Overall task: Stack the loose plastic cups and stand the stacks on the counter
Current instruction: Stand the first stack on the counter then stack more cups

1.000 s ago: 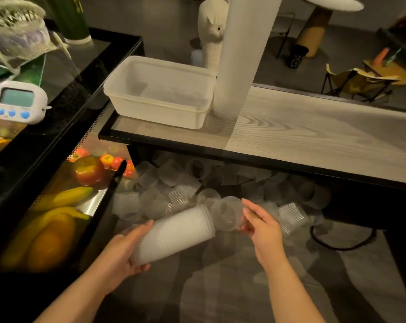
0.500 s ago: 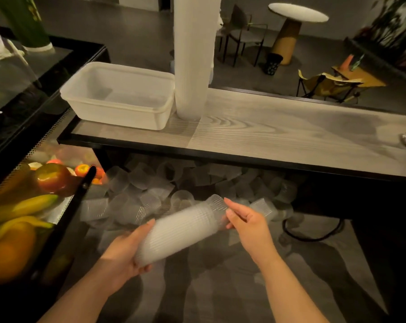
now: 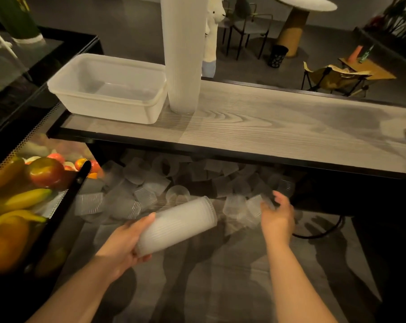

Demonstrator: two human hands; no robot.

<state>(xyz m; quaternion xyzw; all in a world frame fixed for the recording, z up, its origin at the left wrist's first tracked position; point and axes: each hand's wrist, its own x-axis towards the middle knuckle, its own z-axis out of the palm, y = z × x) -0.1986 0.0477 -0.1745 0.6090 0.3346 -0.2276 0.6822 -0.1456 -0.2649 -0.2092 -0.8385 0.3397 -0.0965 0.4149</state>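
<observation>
1. Left hand (image 3: 125,241) is wrapped round the closed end of a short stack of cups (image 3: 177,226), lying on its side, mouth aimed at 2 o'clock.
2. Right hand (image 3: 276,217) is at 3 o'clock from it, fingers loosely spread, reaching into the loose cups (image 3: 150,190) on the floor; can't tell if it's got one.
3. Tall stack (image 3: 183,54) stands on the counter (image 3: 279,127) at 12, touching the tub (image 3: 108,89).

Head-worn view – forward, downward, close over counter (image 3: 267,127)
</observation>
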